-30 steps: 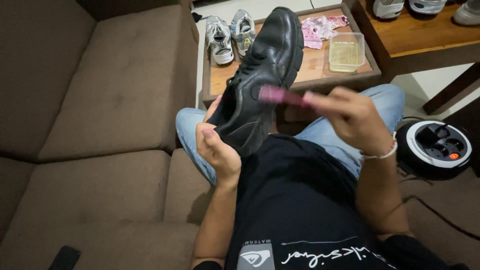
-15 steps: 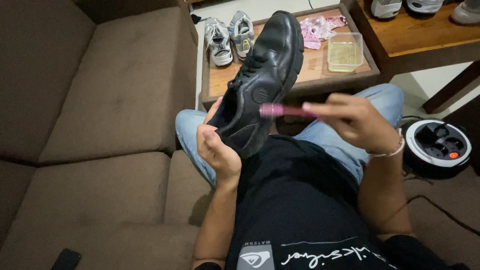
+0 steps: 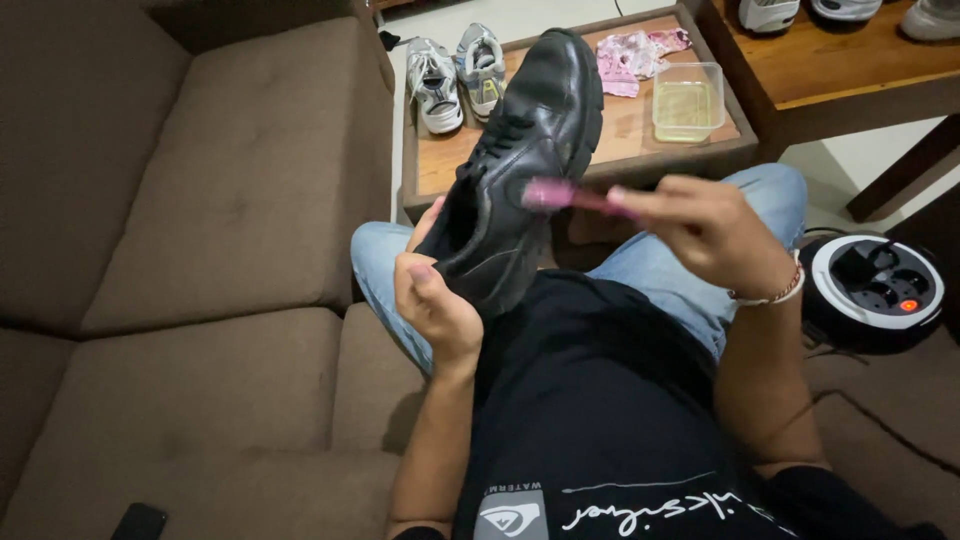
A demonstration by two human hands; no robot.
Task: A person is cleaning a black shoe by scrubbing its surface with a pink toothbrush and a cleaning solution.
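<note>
My left hand (image 3: 432,300) grips the heel end of a black leather lace-up shoe (image 3: 525,150), holding it up over my lap with the toe pointing away. My right hand (image 3: 705,235) holds a small pink brush (image 3: 560,195) by its handle. The brush head rests against the side of the shoe, near its middle. The brush is blurred by motion.
I sit on a brown sofa (image 3: 200,250) in jeans and a black shirt. A low wooden table (image 3: 620,130) ahead carries a clear plastic tub (image 3: 688,100) and a pink cloth (image 3: 630,55). Grey sneakers (image 3: 455,70) stand beyond it. A round power strip (image 3: 875,290) lies at right.
The brush has moved slightly up along the shoe's side between frames, back and forth. My left hand and the shoe have stayed almost still.
</note>
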